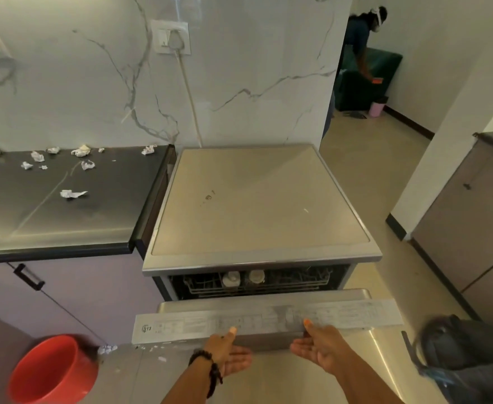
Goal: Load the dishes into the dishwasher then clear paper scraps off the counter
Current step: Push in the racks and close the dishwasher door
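A steel dishwasher [256, 199] stands beside the dark counter [64, 217]. Its door [268, 319] is partly open, and the rack behind it holds white dishes [242, 277]. My left hand [229, 354] and my right hand [318, 345] both hold the door's top edge, thumbs on top of the control strip and fingers underneath. Several crumpled paper scraps [73, 194] lie scattered over the counter, most of them toward the wall.
A red bowl [53, 371] sits low at the left with small scraps [107, 349] beside it. A dark bag [466, 351] lies on the floor at right. Cabinets [472, 228] stand at right. A person [361, 39] bends over green furniture in the far room.
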